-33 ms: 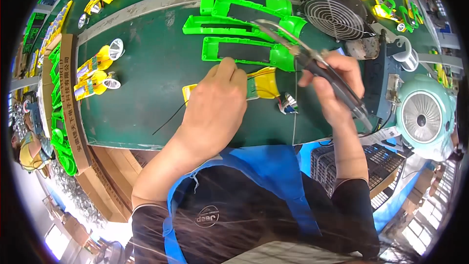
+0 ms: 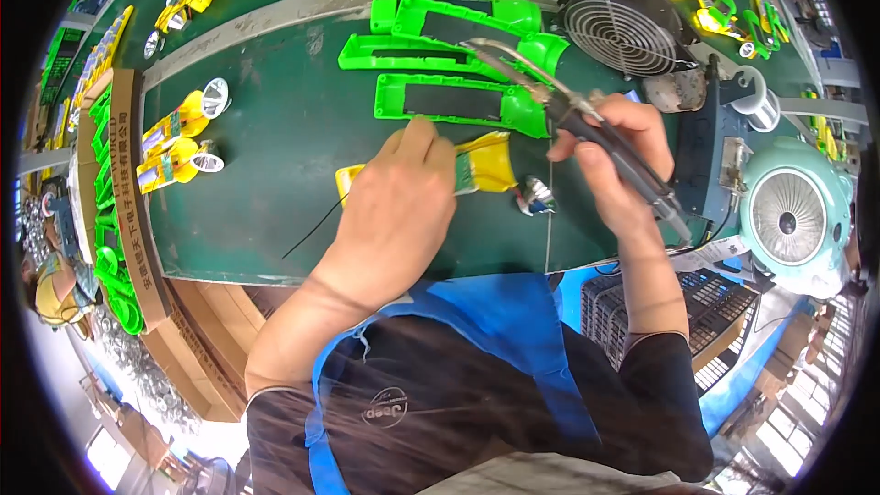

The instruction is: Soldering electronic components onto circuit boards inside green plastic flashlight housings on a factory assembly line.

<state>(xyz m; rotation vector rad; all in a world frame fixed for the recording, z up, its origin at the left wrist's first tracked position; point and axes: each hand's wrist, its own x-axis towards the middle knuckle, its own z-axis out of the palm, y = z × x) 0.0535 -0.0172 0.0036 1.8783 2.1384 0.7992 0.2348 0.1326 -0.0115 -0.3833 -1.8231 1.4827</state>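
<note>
My right hand (image 2: 628, 151) is wrapped round a dark-handled soldering iron (image 2: 616, 156) with a thin metal tube along its shaft. Its tip points up and left, over the green plastic housings (image 2: 440, 99). Closed fingers of my left hand (image 2: 399, 206) rest over a yellow plastic housing (image 2: 492, 163) with a green circuit board, hiding its middle; what the fingertips pinch is hidden. From under this hand a black wire (image 2: 312, 231) runs down and left. A small silver reflector lamp (image 2: 536, 195) lies at the housing's right end, joined by short wires.
Two yellow lamp assemblies (image 2: 188, 139) lie left, beside a cardboard box (image 2: 137, 202) of green parts. A black fan with wire grille (image 2: 623, 27) stands at the back right. Further right are a solder spool (image 2: 756, 101), a dark blue box unit (image 2: 720, 156) and a pale green fan (image 2: 786, 220).
The whole view has shifted slightly. Both hands keep nearly the same pose over the table, and the soldering iron stays in my right hand.
</note>
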